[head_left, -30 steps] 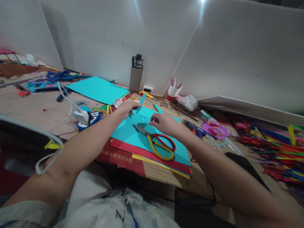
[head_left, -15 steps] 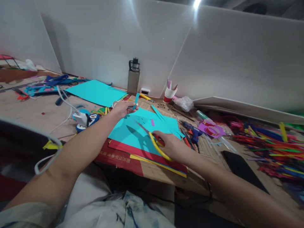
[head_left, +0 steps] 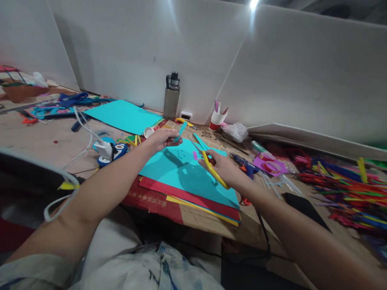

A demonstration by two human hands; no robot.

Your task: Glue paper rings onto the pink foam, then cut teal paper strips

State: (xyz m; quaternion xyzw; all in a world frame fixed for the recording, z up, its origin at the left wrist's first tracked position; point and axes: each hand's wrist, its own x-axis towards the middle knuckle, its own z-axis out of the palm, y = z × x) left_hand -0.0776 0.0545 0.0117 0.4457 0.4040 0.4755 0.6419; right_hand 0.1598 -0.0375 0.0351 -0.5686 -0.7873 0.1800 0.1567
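Observation:
My left hand (head_left: 163, 138) pinches a narrow turquoise paper strip (head_left: 182, 130) and holds it above the far edge of a large turquoise sheet (head_left: 181, 174). My right hand (head_left: 223, 169) grips scissors (head_left: 213, 171) with yellow and red handles, lifted off the sheet, blades pointing toward the strip. The turquoise sheet lies on a stack of red and yellow sheets (head_left: 193, 199) on cardboard. A small pink scrap (head_left: 195, 155) lies on the sheet near the scissors' blades.
A grey water bottle (head_left: 171, 96) and a paper cup of pens (head_left: 215, 119) stand by the back wall. Another turquoise sheet (head_left: 123, 114) lies at left, a tape dispenser and charger (head_left: 110, 151) beside it. A blue glue gun (head_left: 248, 167) and heaps of coloured strips (head_left: 341, 187) lie right.
My right hand left the sheet's far part, took hold of the scissors and lifted them toward the strip. My left hand kept holding the strip, raising it slightly.

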